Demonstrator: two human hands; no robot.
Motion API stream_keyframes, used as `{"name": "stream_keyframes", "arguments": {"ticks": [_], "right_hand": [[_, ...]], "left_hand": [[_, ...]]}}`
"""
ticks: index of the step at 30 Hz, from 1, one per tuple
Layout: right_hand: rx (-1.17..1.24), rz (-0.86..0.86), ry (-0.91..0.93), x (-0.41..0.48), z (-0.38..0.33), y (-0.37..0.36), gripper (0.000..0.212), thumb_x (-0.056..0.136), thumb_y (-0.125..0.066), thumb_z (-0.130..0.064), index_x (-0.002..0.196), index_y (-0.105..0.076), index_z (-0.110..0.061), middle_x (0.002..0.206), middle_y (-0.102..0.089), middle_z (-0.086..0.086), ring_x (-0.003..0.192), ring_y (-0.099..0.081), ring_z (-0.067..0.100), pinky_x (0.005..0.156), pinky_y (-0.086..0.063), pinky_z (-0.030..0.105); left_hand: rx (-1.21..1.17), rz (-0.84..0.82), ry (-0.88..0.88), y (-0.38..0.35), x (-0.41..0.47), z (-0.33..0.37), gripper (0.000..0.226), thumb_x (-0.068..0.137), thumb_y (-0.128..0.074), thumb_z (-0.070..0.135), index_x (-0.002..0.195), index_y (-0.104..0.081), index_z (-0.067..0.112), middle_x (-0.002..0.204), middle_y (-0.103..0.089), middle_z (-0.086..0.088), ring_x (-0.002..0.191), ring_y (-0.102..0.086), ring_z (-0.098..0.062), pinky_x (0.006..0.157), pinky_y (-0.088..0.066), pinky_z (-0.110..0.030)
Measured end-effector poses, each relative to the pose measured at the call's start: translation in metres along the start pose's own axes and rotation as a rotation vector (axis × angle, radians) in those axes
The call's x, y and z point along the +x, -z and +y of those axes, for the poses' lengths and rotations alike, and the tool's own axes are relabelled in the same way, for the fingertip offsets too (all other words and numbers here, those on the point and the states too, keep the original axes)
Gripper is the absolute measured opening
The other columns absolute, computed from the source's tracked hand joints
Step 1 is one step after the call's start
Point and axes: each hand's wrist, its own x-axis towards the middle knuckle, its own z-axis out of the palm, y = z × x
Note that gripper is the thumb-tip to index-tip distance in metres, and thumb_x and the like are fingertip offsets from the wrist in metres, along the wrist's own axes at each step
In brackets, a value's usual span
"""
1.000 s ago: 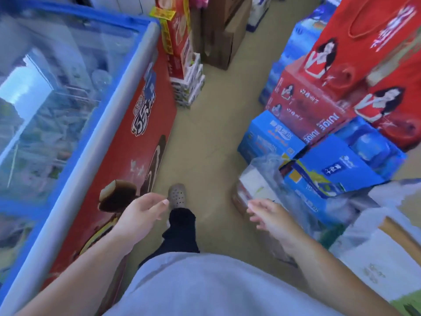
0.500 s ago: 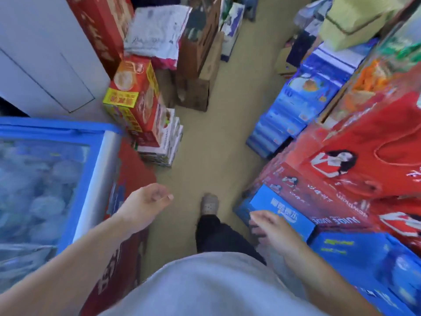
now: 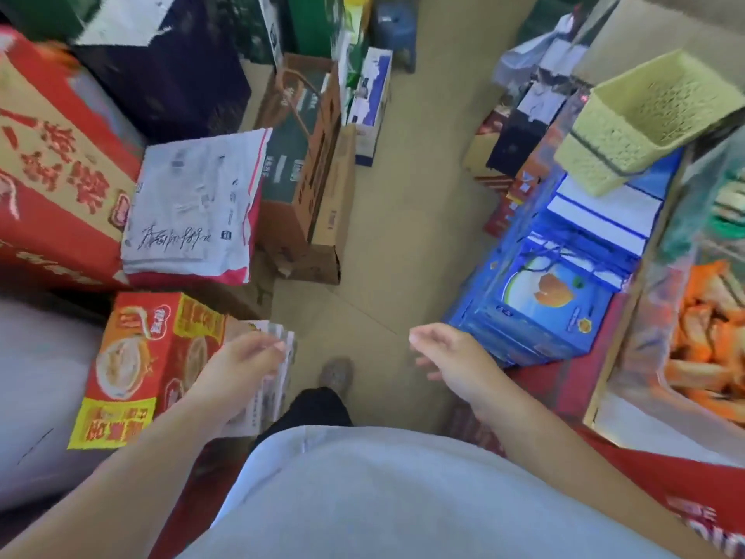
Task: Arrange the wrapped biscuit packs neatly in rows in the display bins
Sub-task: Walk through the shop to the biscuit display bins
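Your left hand (image 3: 242, 367) and right hand (image 3: 455, 357) hang in front of you at waist height, both with fingers loosely curled and both carrying nothing, one shoe (image 3: 336, 375) forward on the smooth beige floor (image 3: 403, 236) of a crowded shop aisle. No biscuit pack is in hand and no row is being laid, so this reads as the walk to stock or to a bin, not the arranging itself. The next move likely calls for finding the packs and taking up a manageable handful, flat and aligned, so they can go down in straight rows. Just under your left hand is a stack of flat white boxes (image 3: 271, 401), touching a glossy red carton (image 3: 133, 357) printed in yellow. Beyond that lie a crinkled white plastic mailer (image 3: 189, 211) and an open brown cardboard box (image 3: 310, 203). Near your right hand stand square blue boxes (image 3: 540, 316), with a pale green woven basket (image 3: 645, 127) tilted on the stack further back. At the far right, orange packs (image 3: 701, 344) lie jumbled under clear film in a wood-edged bin (image 3: 608, 365); whether these are the biscuits cannot be told through the blur.
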Motion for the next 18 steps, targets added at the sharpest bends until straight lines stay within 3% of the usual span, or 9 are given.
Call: {"name": "stream_keyframes", "arguments": {"ticks": [7, 12, 15, 18], "right_hand": [[0.18, 0.276, -0.176, 0.124, -0.05, 0.094, 0.011, 0.097, -0.062, -0.038, 0.097, -0.07, -0.029, 0.104, -0.073, -0.002, 0.092, -0.069, 0.016, 0.089, -0.055, 0.039], [0.385, 0.522, -0.28, 0.146, -0.065, 0.162, 0.01, 0.097, -0.064, -0.029, 0.09, -0.063, -0.022, 0.094, -0.068, 0.002, 0.081, -0.061, 0.018, 0.079, -0.05, 0.037], [0.557, 0.664, -0.31, 0.142, -0.061, 0.193, 0.012, 0.098, -0.063, -0.023, 0.09, -0.059, -0.016, 0.091, -0.056, 0.009, 0.074, -0.053, 0.017, 0.066, -0.04, 0.03], [0.63, 0.783, -0.35, 0.132, -0.049, 0.218, 0.021, 0.097, -0.064, -0.032, 0.104, -0.07, -0.013, 0.096, -0.071, 0.005, 0.077, -0.062, 0.014, 0.064, -0.044, 0.022]], "left_hand": [[0.129, -0.263, -0.138, -0.037, 0.202, 0.171, 0.013, 0.096, -0.061, 0.041, 0.094, -0.071, 0.034, 0.088, -0.074, 0.004, 0.088, -0.07, -0.022, 0.082, -0.055, -0.044], [0.349, -0.46, -0.242, -0.101, 0.285, 0.303, 0.018, 0.095, -0.064, 0.043, 0.096, -0.071, 0.027, 0.089, -0.074, -0.006, 0.09, -0.069, -0.032, 0.086, -0.054, -0.048], [0.472, -0.595, -0.354, -0.156, 0.307, 0.378, 0.011, 0.095, -0.067, 0.033, 0.097, -0.071, 0.023, 0.092, -0.074, -0.013, 0.088, -0.069, -0.035, 0.075, -0.05, -0.037], [0.592, -0.732, -0.494, -0.219, 0.312, 0.433, 0.007, 0.096, -0.065, 0.029, 0.098, -0.069, 0.023, 0.097, -0.074, -0.009, 0.085, -0.071, -0.028, 0.072, -0.047, -0.031]]}}
